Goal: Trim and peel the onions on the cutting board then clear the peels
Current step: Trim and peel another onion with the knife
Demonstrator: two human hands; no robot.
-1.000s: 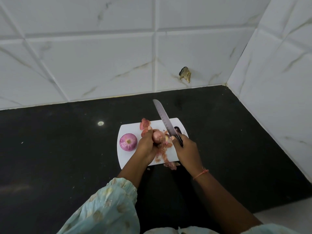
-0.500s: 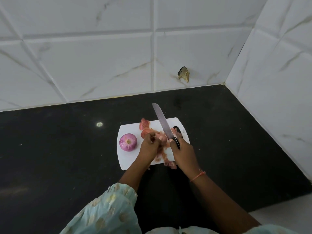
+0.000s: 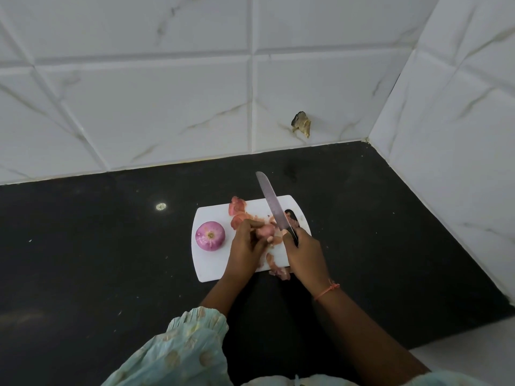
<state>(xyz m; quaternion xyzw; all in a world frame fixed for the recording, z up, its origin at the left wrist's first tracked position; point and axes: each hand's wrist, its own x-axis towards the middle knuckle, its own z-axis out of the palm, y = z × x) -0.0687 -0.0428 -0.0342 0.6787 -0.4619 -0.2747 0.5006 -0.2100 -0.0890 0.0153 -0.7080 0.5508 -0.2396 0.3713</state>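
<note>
A white cutting board (image 3: pixel 211 267) lies on the black counter. On its left part sits a peeled purple onion (image 3: pixel 210 235). My left hand (image 3: pixel 245 246) holds a second, pinkish onion (image 3: pixel 264 231) above the board's middle, fingers curled round it. My right hand (image 3: pixel 305 253) grips the black handle of a knife (image 3: pixel 271 203), whose blade points up and away to the far left, beside the held onion. Reddish peels (image 3: pixel 237 205) lie at the board's far edge, and more peels (image 3: pixel 278 270) lie at its near edge, between my hands.
The black counter (image 3: pixel 97 260) runs left and toward me. White tiled walls (image 3: pixel 167 93) close the back and the right side. A brown scrap (image 3: pixel 301 123) sticks to the back wall. A small pale spot (image 3: pixel 160 206) marks the counter left of the board.
My left hand has turned the pinkish onion in its fingers. The knife blade has shifted slightly while staying beside the onion. The purple onion has not moved.
</note>
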